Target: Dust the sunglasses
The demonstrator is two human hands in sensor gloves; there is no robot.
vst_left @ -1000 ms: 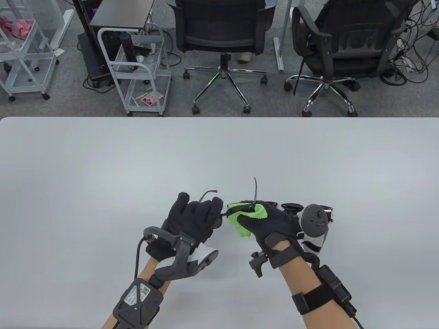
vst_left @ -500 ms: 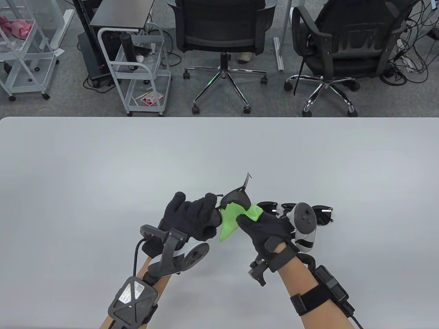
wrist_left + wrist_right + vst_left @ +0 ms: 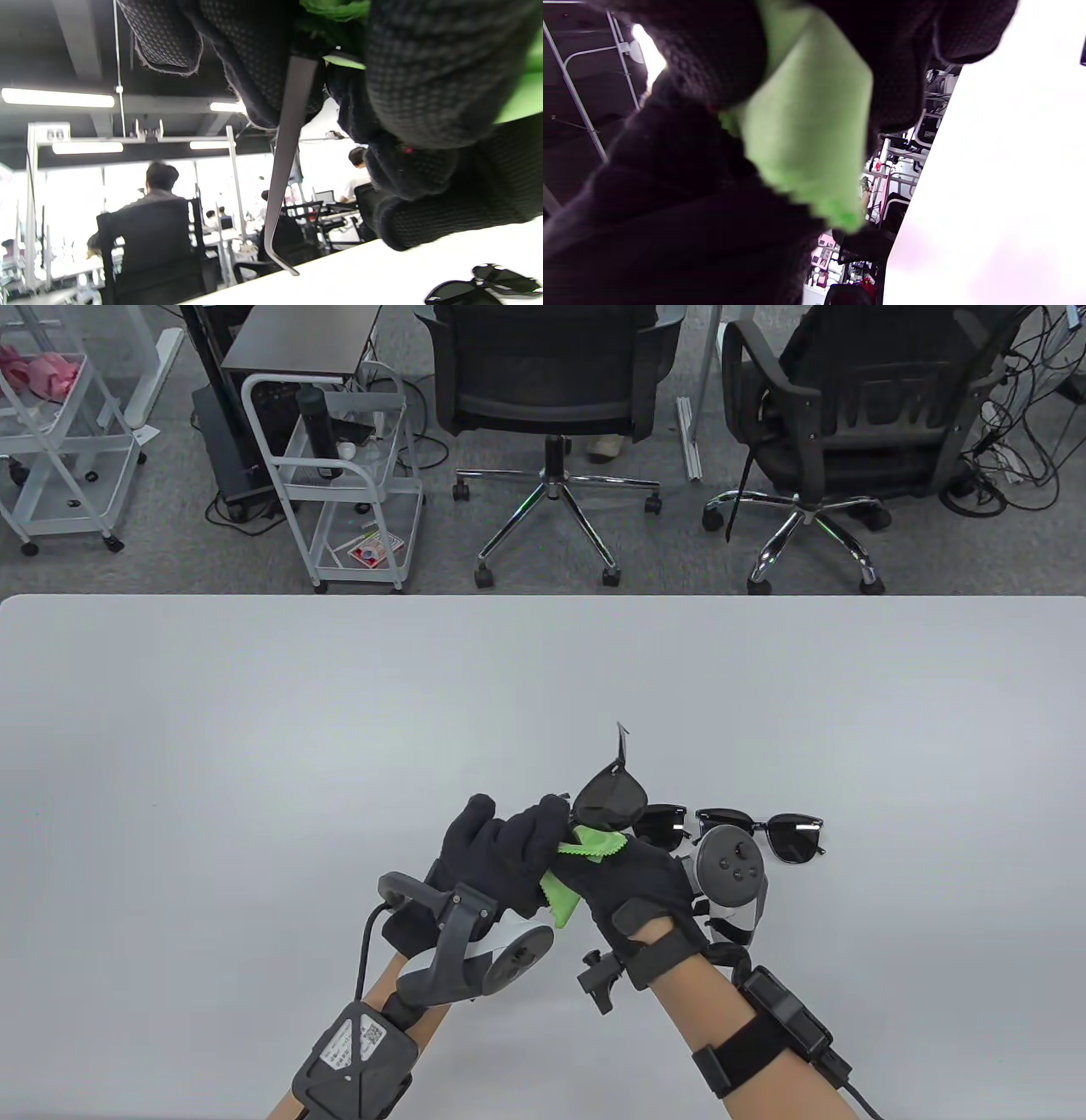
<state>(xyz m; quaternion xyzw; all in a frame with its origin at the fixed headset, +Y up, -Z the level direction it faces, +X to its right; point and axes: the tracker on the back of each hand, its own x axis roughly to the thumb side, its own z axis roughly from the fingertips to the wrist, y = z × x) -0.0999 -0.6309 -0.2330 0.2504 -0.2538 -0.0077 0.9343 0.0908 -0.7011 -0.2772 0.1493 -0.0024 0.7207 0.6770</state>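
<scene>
Both hands meet near the front centre of the white table (image 3: 254,712), raised off the surface.

L hand (image 3: 501,857): gloved fingers curled round one pair of dark sunglasses (image 3: 609,796), gripping at the frame's near side. One lens sticks out up and to the right of the fingers, tilted; a temple arm points away from the person past it. In the left wrist view a grey temple arm (image 3: 285,169) hangs down from between the fingers, hooked tip just above the table; cannot tell if it touches.

R hand (image 3: 632,878): fingers closed on a green microfibre cloth (image 3: 585,848), zigzag edge visible. Cloth sits pressed betw. the two hands, right up against the held glasses below the exposed lens. A fold hangs down betw. the wrists. Right wrist view: cloth (image 3: 808,140) wrapped over by the dark glove, mostly blurred.

Hands touching each other at the cloth.

A 2nd pair of sunglasses (image 3: 764,830) lies flat on the table just right of the hands, lenses dark, partly hidden by the R-hand tracker (image 3: 731,875). Also seen low right in the left wrist view (image 3: 479,288).

Bkgd beyond the table edge: two black office chairs (image 3: 551,381), white wire cart (image 3: 339,475).
</scene>
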